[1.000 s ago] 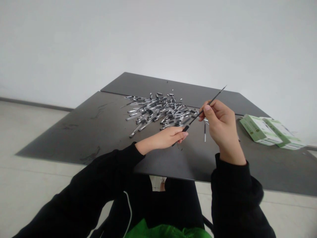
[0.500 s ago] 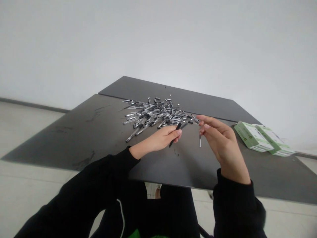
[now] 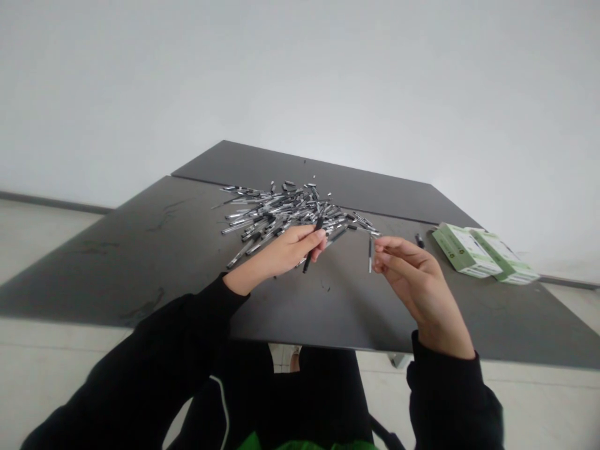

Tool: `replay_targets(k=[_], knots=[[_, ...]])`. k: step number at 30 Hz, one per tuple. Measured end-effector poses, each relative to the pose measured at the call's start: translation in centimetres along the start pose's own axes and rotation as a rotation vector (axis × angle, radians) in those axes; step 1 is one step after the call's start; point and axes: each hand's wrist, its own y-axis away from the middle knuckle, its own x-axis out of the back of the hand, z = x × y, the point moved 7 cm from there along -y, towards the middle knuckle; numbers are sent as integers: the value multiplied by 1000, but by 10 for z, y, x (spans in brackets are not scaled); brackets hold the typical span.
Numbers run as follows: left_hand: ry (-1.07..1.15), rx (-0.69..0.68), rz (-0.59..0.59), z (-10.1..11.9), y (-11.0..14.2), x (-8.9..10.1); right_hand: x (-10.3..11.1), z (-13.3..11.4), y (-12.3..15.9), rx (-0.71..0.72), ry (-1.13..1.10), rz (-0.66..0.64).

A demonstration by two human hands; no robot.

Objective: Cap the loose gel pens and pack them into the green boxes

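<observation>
My left hand (image 3: pixel 293 249) is closed around a short black pen part (image 3: pixel 313 244) that sticks out above and below its fingers, just in front of a heap of black and clear pens (image 3: pixel 290 210). To its right my right hand (image 3: pixel 409 270) hovers over the dark table (image 3: pixel 187 269). Its fingers are loosely curled and apart, with nothing in them. A thin pen refill (image 3: pixel 370 253) lies on the table beside the right fingertips. Both arms wear black sleeves.
Two green and white boxes (image 3: pixel 482 251) lie at the right of the table. A small black cap (image 3: pixel 419 239) rests between the boxes and the heap. A second table top (image 3: pixel 300 169) adjoins behind, against a white wall.
A second ago my right hand held a long thin black refill raised in the air. It has lowered and let go. Both hands have drifted left, towards the heap.
</observation>
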Motion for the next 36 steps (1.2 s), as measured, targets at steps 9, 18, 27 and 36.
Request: replay_targets(k=[9, 18, 27, 36], knots=[[-26, 26, 25, -5, 1, 4, 18, -5, 3, 199, 378, 72], [36, 53, 192, -16, -6, 21, -52, 38, -31, 237, 673, -282], [110, 64, 162, -16, -7, 14, -79, 76, -52, 324, 869, -390], [81, 63, 128, -25, -8, 12, -91, 79, -48, 353, 929, -514]])
